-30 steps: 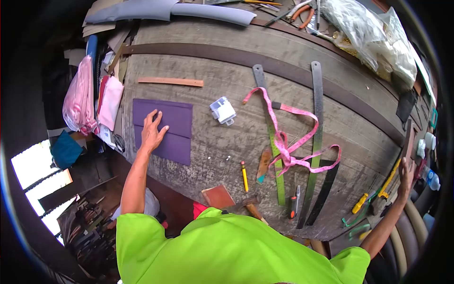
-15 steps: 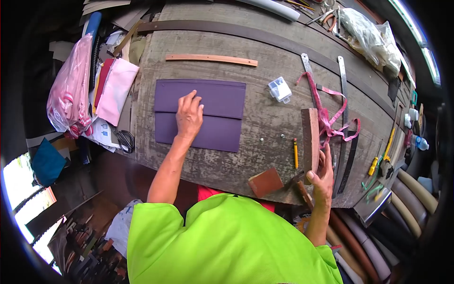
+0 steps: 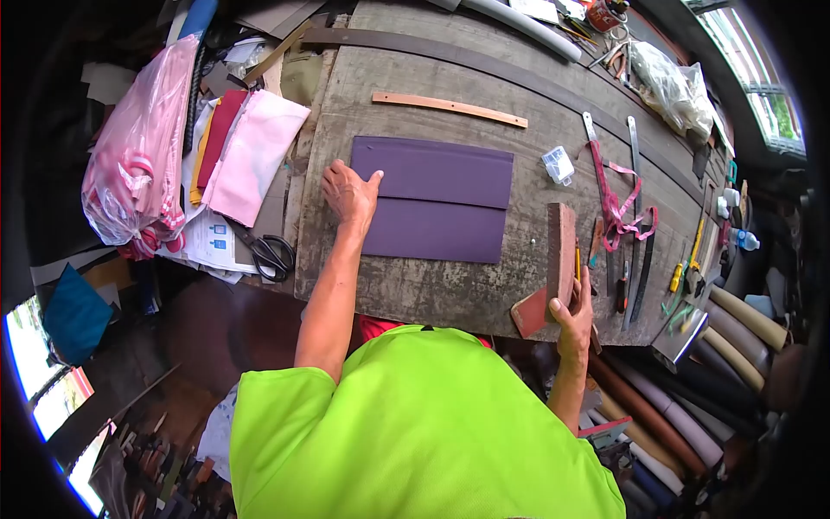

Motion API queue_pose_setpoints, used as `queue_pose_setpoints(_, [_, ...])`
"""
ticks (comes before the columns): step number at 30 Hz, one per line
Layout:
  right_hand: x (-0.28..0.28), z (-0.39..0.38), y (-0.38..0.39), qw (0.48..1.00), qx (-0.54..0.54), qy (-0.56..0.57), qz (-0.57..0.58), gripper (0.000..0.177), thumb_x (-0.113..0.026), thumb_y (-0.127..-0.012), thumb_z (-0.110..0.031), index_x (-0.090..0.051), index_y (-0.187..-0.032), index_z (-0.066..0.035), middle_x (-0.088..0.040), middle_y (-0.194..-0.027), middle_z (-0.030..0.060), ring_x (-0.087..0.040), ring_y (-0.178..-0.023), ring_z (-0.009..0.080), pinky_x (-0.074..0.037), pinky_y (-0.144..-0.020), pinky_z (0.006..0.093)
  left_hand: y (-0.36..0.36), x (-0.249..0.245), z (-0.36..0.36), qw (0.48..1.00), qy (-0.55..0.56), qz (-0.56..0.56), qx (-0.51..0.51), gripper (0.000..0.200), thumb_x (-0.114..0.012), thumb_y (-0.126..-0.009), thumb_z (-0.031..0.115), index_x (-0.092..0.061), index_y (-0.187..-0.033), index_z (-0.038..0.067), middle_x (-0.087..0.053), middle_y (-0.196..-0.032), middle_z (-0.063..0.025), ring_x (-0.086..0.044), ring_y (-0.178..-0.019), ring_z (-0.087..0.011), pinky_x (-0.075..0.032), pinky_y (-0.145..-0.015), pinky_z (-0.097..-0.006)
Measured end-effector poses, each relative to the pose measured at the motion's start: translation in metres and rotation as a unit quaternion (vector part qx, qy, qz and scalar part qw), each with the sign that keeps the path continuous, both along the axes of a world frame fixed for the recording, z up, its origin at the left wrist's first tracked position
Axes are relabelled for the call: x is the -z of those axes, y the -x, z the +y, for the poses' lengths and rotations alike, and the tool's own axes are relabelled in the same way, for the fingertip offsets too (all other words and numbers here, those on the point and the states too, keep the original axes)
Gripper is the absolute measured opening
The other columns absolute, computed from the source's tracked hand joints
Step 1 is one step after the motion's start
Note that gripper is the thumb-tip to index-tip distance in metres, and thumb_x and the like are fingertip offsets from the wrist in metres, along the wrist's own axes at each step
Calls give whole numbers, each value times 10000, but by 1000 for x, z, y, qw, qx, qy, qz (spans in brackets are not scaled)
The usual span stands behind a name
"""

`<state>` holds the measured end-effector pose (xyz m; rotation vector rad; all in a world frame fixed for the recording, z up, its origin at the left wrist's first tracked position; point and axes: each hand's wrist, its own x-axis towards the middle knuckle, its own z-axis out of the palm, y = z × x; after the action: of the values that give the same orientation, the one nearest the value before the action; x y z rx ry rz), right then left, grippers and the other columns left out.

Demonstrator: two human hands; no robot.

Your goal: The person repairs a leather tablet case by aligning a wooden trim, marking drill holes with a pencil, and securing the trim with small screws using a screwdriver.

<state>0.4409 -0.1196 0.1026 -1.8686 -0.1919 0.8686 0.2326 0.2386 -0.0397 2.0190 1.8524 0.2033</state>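
A flat purple leather piece (image 3: 432, 229) with a seam or fold line across its middle lies on the worn wooden table. My left hand (image 3: 353, 192) rests at its left edge, thumb apart and over the purple surface, the other fingers on the outer side. My right hand (image 3: 573, 322) grips the lower end of a reddish-brown wooden bar (image 3: 560, 246), right of the purple piece. Partly under this bar is a small brown leather patch (image 3: 529, 311) by the table's front edge. A yellow pencil (image 3: 577, 258) shows just beside the bar.
A thin wooden strip (image 3: 450, 110) lies beyond the purple piece. To the right are a clear plastic box (image 3: 558, 165), a pink tape (image 3: 616, 208) and metal rulers (image 3: 634, 143). Black-handled scissors (image 3: 272, 257), pink cloth (image 3: 258, 160) and a plastic bag (image 3: 138, 164) sit at left.
My left hand has moved from the middle of the purple piece to its left edge. The wooden bar in my right hand has come closer to the purple piece. The whole view has shifted.
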Motion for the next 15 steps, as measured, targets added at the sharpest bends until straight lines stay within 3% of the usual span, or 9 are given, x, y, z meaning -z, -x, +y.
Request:
queue_pose_setpoints(8, [13,-2,-7,999,-10,30,5,1178,-869,-692,-302,-208,-1616,11,-411,-1514,286,-464,-1376,348,-348,-1158,413,-8,9,30,983,171,41,-61,902,-920,-719,402,-480,-1324,-102,-535,-1383,-298,-527,-1303,-441,-454,-1078,-532])
queue_pose_setpoints(15, [21,-2,-13,997,-4,70,-17,1172,-861,-677,-324,-235,-1605,24,-381,-1548,296,-434,-1412,373,-326,-1181,415,6,34,44,971,228,-19,-62,921,-931,-666,394,-512,-1315,-108,-600,-1308,-285,-580,-1250,-424,-473,-1066,-522])
